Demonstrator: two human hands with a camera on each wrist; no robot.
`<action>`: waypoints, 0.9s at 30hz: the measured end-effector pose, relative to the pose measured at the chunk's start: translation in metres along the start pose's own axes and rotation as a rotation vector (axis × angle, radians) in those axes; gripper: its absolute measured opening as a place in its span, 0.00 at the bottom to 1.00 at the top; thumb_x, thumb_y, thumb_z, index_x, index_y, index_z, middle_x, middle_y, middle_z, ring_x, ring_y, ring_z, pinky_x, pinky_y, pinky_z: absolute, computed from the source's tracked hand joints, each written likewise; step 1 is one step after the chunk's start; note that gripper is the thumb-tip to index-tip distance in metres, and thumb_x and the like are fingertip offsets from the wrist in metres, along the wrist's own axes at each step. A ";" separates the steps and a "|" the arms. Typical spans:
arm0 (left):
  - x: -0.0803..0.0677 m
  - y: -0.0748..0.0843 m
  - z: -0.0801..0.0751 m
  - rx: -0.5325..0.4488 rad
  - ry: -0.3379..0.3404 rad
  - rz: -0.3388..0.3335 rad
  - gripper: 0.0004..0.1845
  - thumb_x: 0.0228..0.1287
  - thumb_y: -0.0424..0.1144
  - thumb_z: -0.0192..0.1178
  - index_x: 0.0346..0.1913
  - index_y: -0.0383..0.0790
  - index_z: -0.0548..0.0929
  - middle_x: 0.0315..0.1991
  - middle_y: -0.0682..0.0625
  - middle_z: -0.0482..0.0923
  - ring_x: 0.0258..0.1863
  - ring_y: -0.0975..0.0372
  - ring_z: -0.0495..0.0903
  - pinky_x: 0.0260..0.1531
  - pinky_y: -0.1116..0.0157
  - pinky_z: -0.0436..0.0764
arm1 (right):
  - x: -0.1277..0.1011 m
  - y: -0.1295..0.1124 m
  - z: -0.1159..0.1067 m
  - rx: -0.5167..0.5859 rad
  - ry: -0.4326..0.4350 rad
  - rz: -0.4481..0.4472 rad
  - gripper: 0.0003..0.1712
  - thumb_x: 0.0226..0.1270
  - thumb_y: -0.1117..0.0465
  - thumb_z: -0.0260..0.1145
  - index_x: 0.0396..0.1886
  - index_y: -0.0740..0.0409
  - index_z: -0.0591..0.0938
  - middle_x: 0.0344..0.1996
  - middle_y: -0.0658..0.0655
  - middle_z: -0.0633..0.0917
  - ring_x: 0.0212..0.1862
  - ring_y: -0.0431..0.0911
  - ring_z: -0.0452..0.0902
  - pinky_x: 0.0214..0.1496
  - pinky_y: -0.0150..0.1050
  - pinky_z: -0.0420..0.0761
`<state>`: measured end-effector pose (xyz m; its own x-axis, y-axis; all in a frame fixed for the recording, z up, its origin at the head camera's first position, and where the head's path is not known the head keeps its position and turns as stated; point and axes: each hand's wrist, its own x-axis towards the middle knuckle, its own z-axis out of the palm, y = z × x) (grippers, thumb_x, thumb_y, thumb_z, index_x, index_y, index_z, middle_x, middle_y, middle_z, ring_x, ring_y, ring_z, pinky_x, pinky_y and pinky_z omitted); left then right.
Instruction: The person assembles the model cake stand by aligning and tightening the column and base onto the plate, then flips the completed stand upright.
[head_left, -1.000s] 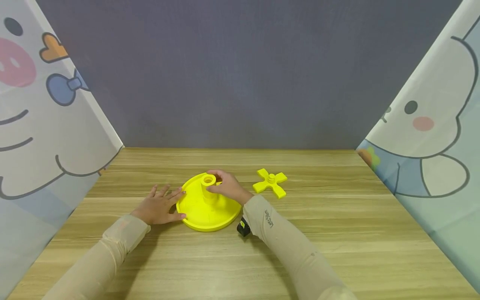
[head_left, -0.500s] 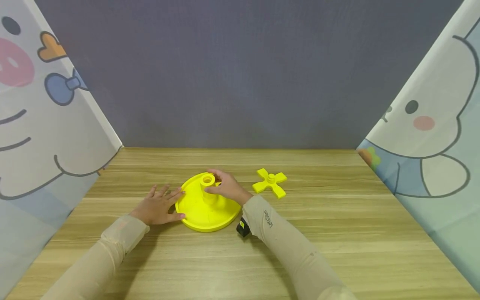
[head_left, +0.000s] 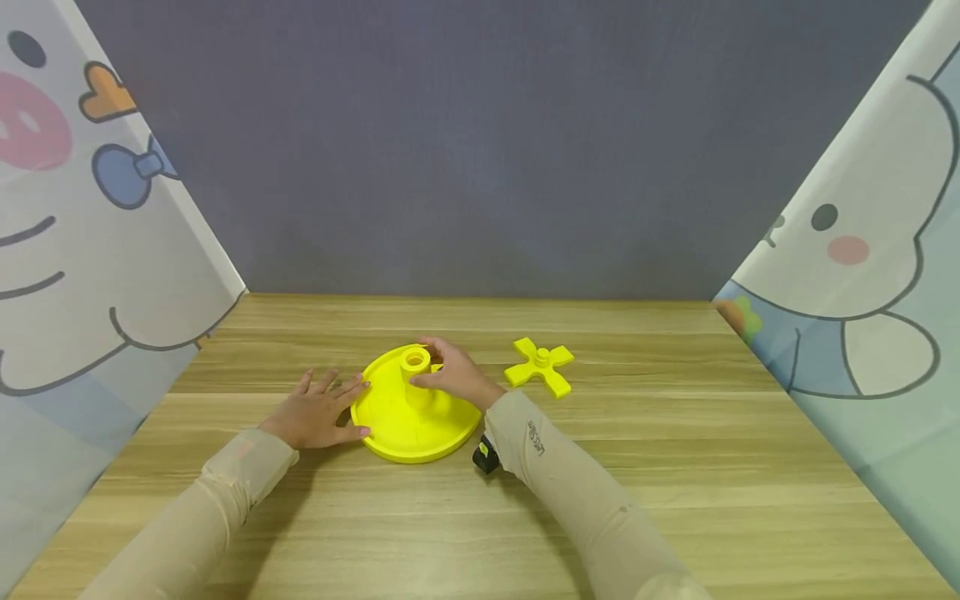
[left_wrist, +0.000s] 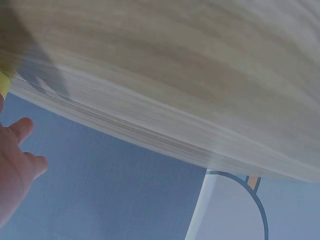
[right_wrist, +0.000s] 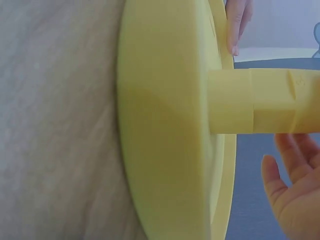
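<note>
Right hand (head_left: pixel 461 377) is gripping the yellow post (head_left: pixel 417 395), thumb and fingers curled round it; left hand (head_left: pixel 311 417) is lying open, fingers spread, touching the dish (head_left: pixel 405 456) at its rim. Post is standing upright mid-dish. Step looks like fixing post to dish; next move probably calling for a braced dish. Four-armed piece (head_left: pixel 542 358) is lying apart, rightward, on the table (head_left: pixel 675 467).
</note>
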<state>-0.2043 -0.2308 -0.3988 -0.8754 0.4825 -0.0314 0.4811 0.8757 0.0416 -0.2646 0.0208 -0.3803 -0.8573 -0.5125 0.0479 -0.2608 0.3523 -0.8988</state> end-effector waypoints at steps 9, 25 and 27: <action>0.001 -0.002 0.000 -0.004 -0.007 -0.005 0.44 0.62 0.67 0.51 0.70 0.37 0.65 0.68 0.40 0.64 0.66 0.34 0.59 0.62 0.33 0.48 | 0.001 0.001 0.001 -0.002 0.008 0.002 0.32 0.59 0.65 0.71 0.63 0.63 0.71 0.52 0.59 0.78 0.53 0.53 0.74 0.54 0.39 0.76; 0.001 -0.001 0.001 -0.001 -0.009 -0.013 0.43 0.62 0.68 0.51 0.70 0.38 0.65 0.68 0.40 0.64 0.66 0.35 0.59 0.63 0.33 0.48 | 0.002 0.001 0.002 -0.021 -0.006 -0.030 0.33 0.62 0.63 0.69 0.66 0.62 0.71 0.58 0.60 0.77 0.55 0.50 0.73 0.56 0.39 0.75; 0.001 -0.001 0.000 -0.003 -0.011 -0.014 0.43 0.62 0.67 0.51 0.70 0.38 0.65 0.68 0.40 0.64 0.66 0.34 0.59 0.63 0.33 0.47 | 0.003 0.001 0.003 -0.019 0.007 -0.017 0.31 0.61 0.63 0.70 0.64 0.61 0.72 0.54 0.58 0.79 0.53 0.50 0.74 0.53 0.37 0.76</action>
<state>-0.2053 -0.2308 -0.3990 -0.8812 0.4708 -0.0432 0.4691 0.8821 0.0440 -0.2659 0.0178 -0.3823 -0.8560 -0.5128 0.0660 -0.2835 0.3587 -0.8894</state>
